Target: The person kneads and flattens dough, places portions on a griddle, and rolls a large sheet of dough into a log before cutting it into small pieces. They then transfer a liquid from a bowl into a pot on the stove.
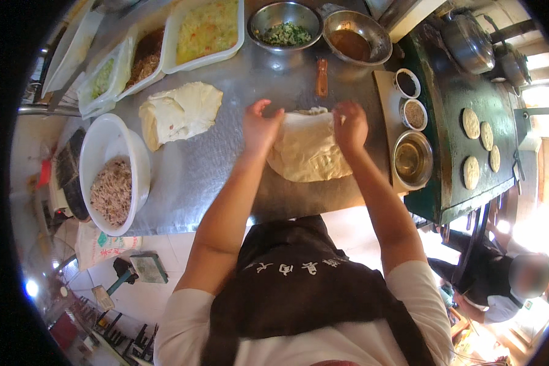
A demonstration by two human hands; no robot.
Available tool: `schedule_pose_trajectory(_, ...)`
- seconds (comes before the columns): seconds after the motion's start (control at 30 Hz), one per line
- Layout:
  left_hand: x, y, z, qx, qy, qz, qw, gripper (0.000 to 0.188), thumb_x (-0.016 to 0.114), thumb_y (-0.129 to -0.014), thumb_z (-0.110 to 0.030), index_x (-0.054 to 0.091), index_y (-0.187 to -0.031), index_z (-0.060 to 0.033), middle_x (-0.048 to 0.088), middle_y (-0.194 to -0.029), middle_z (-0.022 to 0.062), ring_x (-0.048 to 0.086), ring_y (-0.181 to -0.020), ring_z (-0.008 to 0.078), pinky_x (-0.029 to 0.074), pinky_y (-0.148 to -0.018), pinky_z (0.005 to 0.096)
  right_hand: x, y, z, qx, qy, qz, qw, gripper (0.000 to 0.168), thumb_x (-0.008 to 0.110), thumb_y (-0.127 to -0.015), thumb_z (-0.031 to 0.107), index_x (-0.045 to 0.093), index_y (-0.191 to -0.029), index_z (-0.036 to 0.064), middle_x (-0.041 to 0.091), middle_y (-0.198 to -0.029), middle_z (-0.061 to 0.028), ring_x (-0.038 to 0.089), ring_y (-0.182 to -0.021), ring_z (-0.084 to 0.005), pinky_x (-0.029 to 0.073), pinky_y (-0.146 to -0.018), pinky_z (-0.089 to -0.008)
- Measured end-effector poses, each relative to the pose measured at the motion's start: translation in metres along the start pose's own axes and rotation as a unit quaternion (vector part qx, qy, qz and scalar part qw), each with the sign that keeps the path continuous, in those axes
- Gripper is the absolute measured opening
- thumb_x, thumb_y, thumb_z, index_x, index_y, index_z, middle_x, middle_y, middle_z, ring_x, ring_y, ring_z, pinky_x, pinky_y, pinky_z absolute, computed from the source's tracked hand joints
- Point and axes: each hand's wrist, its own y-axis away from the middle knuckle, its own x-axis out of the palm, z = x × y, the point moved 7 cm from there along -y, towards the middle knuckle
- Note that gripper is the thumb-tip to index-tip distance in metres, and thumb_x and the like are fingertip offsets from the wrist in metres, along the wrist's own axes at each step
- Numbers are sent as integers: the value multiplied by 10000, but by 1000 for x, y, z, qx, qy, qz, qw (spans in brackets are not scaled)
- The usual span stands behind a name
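A broad piece of dough [309, 151] lies on the steel worktop in front of me, its surface smooth and slightly shiny. My left hand [261, 126] pinches its far left corner between thumb and fingers. At the far right corner, my right hand [351, 126] grips the edge in the same way. Between the hands the far edge looks folded, with a ragged bit of dough behind it. Another dough piece [180, 112], pale and folded, rests to the left. Beyond my right hand lies a scraper with a wooden handle [321, 84].
A white tub of rice-like filling [139, 164] stands at left. Behind are a tray of yellow filling [208, 32], a steel bowl of chopped greens [284, 46] and a sauce bowl [379, 52]. Right are an oil bowl [412, 160] and a griddle [457, 87] with several flatbreads; a person [489, 274] sits beyond.
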Motion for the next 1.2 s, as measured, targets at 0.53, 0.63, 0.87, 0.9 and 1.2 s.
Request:
schedule_pose_trajectory(0.53,34,99,-50,325,-163,116,924,308,709,-719,-139,623,-985,-11,568,-1004,132,543,-920,338,454,-850,411,-7,51,22,-209,-75,175,959,292,644,-733,50,603,-1022,61,590,-1043,-95,556,-1010,-312,475,-840,-398)
schedule_pose_trajectory(0.63,48,83,-36,329,-214,169,904,362,734,-690,-161,611,-993,-7,554,-1041,134,531,-959,337,446,-857,411,0,41,13,-243,-80,186,948,293,665,-723,79,605,-1010,72,585,-1024,-87,564,-962,-305,490,-796,-391)
schedule_pose_trajectory(0.87,43,95,-50,345,-184,73,918,218,682,-776,-153,642,-929,-2,623,-949,126,593,-871,299,479,-760,362,5,55,10,-251,-46,145,956,345,672,-739,108,600,-1076,94,580,-1047,-97,563,-959,-320,483,-806,-385)
schedule_pose_trajectory(0.9,42,85,-41,306,-137,81,939,205,674,-784,-149,639,-925,-3,627,-905,130,596,-832,309,480,-736,362,4,48,4,-202,-64,138,968,325,652,-749,98,602,-1070,87,580,-1048,-99,564,-959,-321,485,-799,-390)
schedule_pose_trajectory(1.2,35,48,1,27,48,296,954,200,584,-903,-200,649,-995,-35,650,-831,13,549,-763,91,457,-701,275,-3,30,5,-106,-132,193,966,233,521,-853,113,635,-1053,77,616,-1086,-145,610,-954,-315,483,-827,-391)
